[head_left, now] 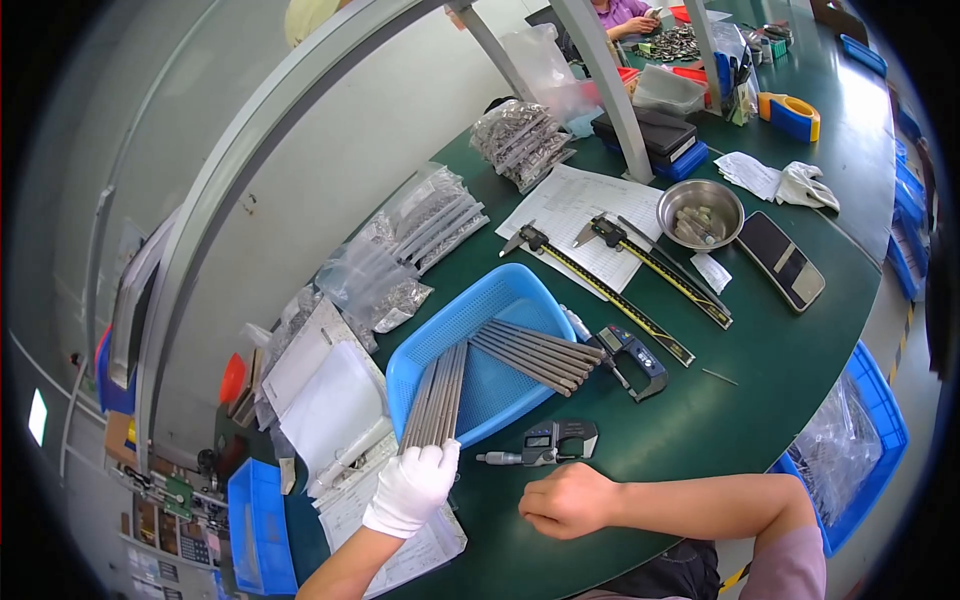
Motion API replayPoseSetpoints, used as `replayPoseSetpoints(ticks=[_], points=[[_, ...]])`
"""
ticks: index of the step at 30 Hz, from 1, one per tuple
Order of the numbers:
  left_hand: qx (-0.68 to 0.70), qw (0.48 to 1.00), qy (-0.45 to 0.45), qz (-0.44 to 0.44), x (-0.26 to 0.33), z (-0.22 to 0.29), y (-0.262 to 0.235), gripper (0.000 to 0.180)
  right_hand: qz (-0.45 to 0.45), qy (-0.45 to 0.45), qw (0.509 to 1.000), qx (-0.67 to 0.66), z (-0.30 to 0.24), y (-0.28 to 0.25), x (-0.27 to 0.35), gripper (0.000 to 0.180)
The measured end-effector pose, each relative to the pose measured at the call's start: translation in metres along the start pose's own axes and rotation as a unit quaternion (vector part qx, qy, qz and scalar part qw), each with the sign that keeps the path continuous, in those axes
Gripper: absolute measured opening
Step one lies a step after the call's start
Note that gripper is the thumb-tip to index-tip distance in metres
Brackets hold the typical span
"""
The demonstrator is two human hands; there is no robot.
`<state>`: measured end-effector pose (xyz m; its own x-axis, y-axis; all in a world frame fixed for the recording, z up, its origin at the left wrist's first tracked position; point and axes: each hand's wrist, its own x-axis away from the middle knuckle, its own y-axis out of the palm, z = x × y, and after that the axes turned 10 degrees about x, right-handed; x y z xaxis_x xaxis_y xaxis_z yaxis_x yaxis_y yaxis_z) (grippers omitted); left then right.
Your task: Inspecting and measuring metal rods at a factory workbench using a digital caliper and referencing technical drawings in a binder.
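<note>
My left hand, in a white glove, is closed around the near ends of a bundle of thin metal rods. Their far ends lie in a perforated blue plastic basket. A second bunch of rods rests across the basket's right rim, its ends sticking out. My bare right hand lies on the table as a loose fist, with nothing showing in it. Just beyond that fist is a digital micrometer, apart from the fingers. Another digital micrometer sits by the protruding rod ends.
Two calipers lie across paper sheets. Farther right are a metal bowl with small pieces and a phone. Bags of metal parts line the left. An open binder flanks the basket. Another person's hands work at the far end.
</note>
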<state>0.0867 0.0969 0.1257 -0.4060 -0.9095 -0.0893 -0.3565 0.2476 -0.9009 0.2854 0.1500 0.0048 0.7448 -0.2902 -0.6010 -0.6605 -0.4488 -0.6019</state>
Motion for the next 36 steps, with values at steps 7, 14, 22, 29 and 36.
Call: replayPoseSetpoints(ticks=[7, 14, 22, 29, 36], points=[[0.079, 0.995, 0.044, -0.050, -0.014, -0.001, -0.015, 0.027, 0.008, -0.006, 1.000, -0.013, 0.002, -0.002, -0.002, 0.010], [0.122, 0.985, -0.040, -0.117, -0.020, -0.001, -0.030, 0.042, 0.011, -0.014, 1.000, -0.022, 0.002, -0.003, 0.000, 0.011], [0.146, 0.979, -0.041, -0.139, -0.021, -0.002, -0.028, 0.041, -0.003, -0.009, 1.000, -0.003, 0.001, -0.002, 0.000, 0.012], [0.112, 0.984, 0.071, -0.123, -0.045, -0.017, -0.011, 0.042, -0.001, -0.011, 1.000, -0.005, 0.003, 0.000, 0.001, 0.011], [0.178, 0.974, 0.143, 0.002, -0.072, -0.016, 0.021, 0.023, 0.011, -0.015, 1.000, -0.013, 0.002, -0.001, 0.002, 0.011]])
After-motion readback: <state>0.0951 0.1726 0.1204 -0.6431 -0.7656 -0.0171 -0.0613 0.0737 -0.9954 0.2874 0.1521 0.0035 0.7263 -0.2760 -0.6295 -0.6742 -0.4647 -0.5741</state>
